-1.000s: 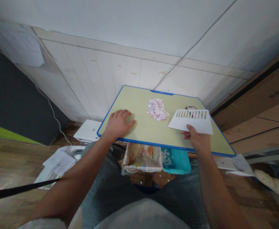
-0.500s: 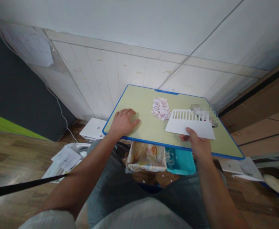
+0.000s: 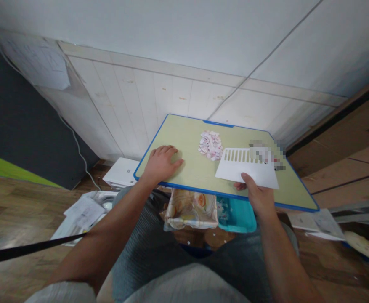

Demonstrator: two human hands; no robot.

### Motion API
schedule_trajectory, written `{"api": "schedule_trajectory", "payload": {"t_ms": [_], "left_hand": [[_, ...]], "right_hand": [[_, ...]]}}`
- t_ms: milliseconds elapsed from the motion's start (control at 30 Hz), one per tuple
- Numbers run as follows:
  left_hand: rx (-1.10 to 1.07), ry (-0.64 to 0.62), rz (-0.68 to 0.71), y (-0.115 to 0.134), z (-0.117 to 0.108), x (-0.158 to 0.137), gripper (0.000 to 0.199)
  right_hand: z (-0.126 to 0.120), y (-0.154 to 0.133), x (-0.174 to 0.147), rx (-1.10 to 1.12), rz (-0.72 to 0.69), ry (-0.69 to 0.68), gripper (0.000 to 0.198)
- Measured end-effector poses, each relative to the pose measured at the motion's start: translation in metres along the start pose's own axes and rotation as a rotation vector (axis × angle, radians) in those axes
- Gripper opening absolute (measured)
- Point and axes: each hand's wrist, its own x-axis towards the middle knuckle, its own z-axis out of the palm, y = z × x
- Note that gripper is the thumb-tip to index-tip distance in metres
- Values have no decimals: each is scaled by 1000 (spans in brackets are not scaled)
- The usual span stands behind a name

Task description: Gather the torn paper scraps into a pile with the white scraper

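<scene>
My right hand (image 3: 258,195) pinched the white slotted scraper (image 3: 245,167), at 3 o'clock of the paper scraps (image 3: 210,145). Left hand (image 3: 162,163) lay flat, fingers loosely spread, on the tray table (image 3: 190,126), 9 o'clock side.

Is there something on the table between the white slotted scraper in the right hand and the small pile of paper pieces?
Nothing visible. The right hand holds the white slotted scraper, and its left corner lies just right of the pile of paper pieces, with only bare table between them.
</scene>
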Motion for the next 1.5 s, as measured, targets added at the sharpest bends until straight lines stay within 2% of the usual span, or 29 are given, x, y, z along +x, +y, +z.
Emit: {"api": "schedule_trajectory", "payload": {"t_ms": [167, 400, 567, 800, 1000, 1300, 1500], "left_hand": [[0, -7, -8, 1, -1, 0, 45], [-1, -12, -4, 1, -1, -1, 45], [0, -13, -7, 2, -2, -1, 45], [-1, -9, -6, 3, -3, -1, 45], [-8, -5, -8, 3, -3, -1, 44], [-4, 0, -9, 3, -2, -1, 45], [-5, -3, -9, 3, -2, -1, 45]], "right_hand": [[-3, -5, -2, -11, -2, -43, 47], [-2, -6, -2, 12, 3, -24, 50], [-2, -2, -3, -82, -59, -77, 49], [-7, -9, -5, -76, -71, -146, 57], [-6, -10, -4, -27, -57, -88, 58], [-7, -10, -6, -81, -72, -168, 62], [-7, -8, -6, -53, -62, -101, 57]]}}
